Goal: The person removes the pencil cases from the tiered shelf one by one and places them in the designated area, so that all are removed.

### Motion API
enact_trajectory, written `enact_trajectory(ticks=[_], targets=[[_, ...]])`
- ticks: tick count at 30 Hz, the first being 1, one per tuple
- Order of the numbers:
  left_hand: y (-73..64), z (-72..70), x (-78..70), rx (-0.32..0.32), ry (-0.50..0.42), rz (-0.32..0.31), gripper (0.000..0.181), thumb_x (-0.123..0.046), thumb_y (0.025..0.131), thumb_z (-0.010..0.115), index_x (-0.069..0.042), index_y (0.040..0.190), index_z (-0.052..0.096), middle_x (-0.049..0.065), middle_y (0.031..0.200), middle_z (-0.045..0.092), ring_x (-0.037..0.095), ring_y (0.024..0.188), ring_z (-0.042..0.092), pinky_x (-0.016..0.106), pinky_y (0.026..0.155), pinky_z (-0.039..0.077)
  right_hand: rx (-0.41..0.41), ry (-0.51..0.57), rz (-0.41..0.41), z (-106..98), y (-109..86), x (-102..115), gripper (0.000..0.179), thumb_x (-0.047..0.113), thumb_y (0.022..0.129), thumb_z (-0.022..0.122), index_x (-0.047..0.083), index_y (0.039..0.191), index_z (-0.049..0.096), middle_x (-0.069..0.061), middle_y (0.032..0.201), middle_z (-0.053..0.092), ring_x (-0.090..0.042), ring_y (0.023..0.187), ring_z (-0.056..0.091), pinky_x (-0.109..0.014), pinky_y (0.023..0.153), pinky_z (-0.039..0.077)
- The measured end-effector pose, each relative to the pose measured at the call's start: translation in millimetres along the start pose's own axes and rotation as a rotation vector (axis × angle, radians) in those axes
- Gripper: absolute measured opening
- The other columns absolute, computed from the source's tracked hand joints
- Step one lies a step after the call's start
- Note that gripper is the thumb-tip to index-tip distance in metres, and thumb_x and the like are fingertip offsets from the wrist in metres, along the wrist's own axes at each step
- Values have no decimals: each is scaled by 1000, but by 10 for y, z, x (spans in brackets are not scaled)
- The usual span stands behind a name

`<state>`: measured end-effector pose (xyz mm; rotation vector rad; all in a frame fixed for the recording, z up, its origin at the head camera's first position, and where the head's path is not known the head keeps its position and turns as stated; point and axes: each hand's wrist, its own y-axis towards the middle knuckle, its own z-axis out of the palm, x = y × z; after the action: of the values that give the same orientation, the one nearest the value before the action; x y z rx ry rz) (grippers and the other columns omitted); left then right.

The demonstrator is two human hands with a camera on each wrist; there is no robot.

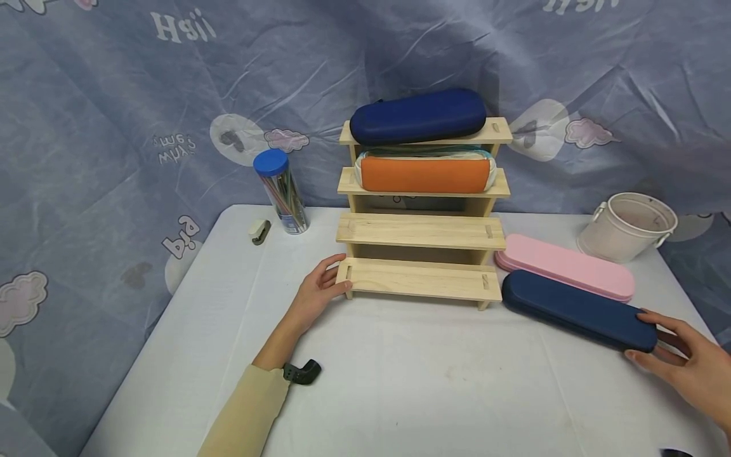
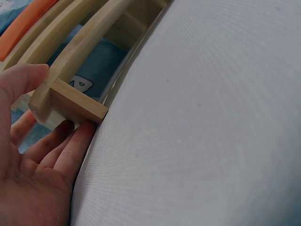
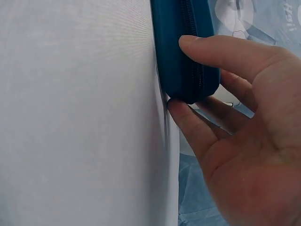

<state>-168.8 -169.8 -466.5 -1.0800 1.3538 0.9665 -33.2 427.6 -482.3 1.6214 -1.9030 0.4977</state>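
A pale wooden tiered shelf (image 1: 421, 279) stands at the back middle of the white table. My left hand (image 1: 314, 295) grips the left end of its lowest tier. In the left wrist view the thumb lies over the board, with fingers beside the wooden leg (image 2: 77, 101). To the right, a navy zippered pencil case (image 1: 577, 311) lies slantwise on the table. My right hand (image 1: 688, 358) holds its near right end between thumb and fingers; the zipper side shows in the right wrist view. A pink case (image 1: 568, 266) lies just behind the navy one.
The shelf's top tier bears a blue case (image 1: 419, 117); an orange-and-white pouch (image 1: 425, 174) sits one tier below. A white bucket (image 1: 611, 235) is at the back right. A blue-lidded jar of sticks (image 1: 288, 203) and a small black-and-white item (image 1: 260, 232) stand at the back left.
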Motion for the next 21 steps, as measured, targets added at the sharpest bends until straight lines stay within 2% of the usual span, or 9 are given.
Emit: enact_trajectory(ticks=[1, 3, 6, 9, 13, 15, 16, 18, 21], targets=[[-1, 3, -1, -2, 3, 2, 63, -20, 87, 74, -27, 142, 45, 8, 138, 51, 18, 121, 54, 32, 93, 48, 7, -1, 6, -9, 3, 25, 76, 20, 86, 75, 11, 150, 34, -19, 155, 20, -40, 136, 29, 4, 85, 24], [-4, 8, -3, -4, 9, 12, 63, -22, 86, 75, -28, 141, 46, 8, 138, 51, 19, 121, 54, 32, 92, 48, 8, 3, 10, -26, 9, 84, 73, 22, 88, 73, 6, 149, 34, -26, 153, 21, -49, 133, 27, 1, 93, 18], [-7, 10, 1, -5, 19, 30, 63, -24, 86, 75, -26, 141, 46, 9, 138, 51, 20, 121, 54, 32, 92, 48, -12, 7, 0, -53, 21, 171, 69, 25, 91, 68, -2, 146, 35, -30, 150, 24, -40, 139, 21, -5, 101, 11], [-11, 9, 7, -8, 19, 40, 63, -24, 86, 75, -26, 141, 46, 10, 138, 51, 21, 121, 54, 33, 91, 49, -42, 15, -1, -63, 34, 232, 65, 24, 93, 65, -5, 144, 37, -30, 150, 24, -24, 144, 13, -15, 109, 8], [-12, 7, 14, -13, 10, 35, 63, -25, 85, 76, -27, 140, 47, 8, 136, 53, 19, 120, 55, 33, 91, 49, -73, 19, -2, -64, 53, 275, 62, 22, 94, 64, -8, 142, 38, -29, 150, 25, -30, 143, 14, -37, 115, 7], [-13, 7, 13, -15, 7, 31, 63, -25, 85, 76, -28, 140, 48, 6, 136, 53, 18, 119, 55, 33, 91, 49, -100, 24, -5, -62, 55, 287, 60, 21, 94, 64, -7, 141, 39, -26, 151, 27, -29, 143, 16, -45, 115, 7], [-11, 7, 13, -18, 8, 26, 62, -26, 84, 77, -29, 139, 48, 5, 135, 54, 17, 119, 56, 32, 91, 49, -112, 27, -3, -62, 57, 293, 60, 21, 94, 64, -6, 141, 40, -22, 151, 28, -22, 144, 17, -48, 114, 7], [-9, 8, 11, -19, 10, 22, 61, -27, 84, 77, -31, 138, 49, 3, 134, 54, 16, 118, 56, 32, 91, 49, -131, 28, -6, -68, 59, 334, 59, 20, 94, 64, -6, 141, 41, -21, 151, 30, -24, 143, 19, -51, 114, 6], [-6, 7, 15, -20, 16, 21, 60, -28, 84, 77, -33, 137, 49, 1, 133, 55, 14, 117, 57, 32, 91, 49, -164, 41, -21, -79, 73, 399, 57, 20, 93, 65, -4, 140, 44, -6, 151, 35, 6, 135, 21, -46, 115, 9]])
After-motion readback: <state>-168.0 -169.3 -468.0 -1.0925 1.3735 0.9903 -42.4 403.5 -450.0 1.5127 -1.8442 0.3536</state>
